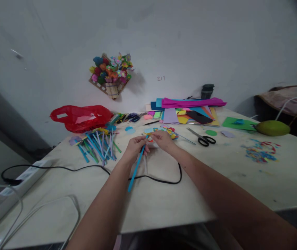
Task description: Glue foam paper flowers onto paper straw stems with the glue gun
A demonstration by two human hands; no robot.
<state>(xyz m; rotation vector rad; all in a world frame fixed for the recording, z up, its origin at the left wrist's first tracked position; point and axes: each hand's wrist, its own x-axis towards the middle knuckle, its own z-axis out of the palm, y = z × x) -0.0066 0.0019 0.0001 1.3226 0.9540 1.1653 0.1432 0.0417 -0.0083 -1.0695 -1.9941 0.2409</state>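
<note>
Pinches the blue strip (138,163), left of the scissors (202,136), near its upper end with a nearly closed left hand (135,148); curls the right hand (162,139) by the same tip, cannot tell whether closed on anything; probably feels light, springy and easily creased, so best held near 1 end between 2 fingertips

Single head-worn cam, wearer's POV, angled fwd + down, table (169,208) close, wall (190,41) in bkgd
</note>
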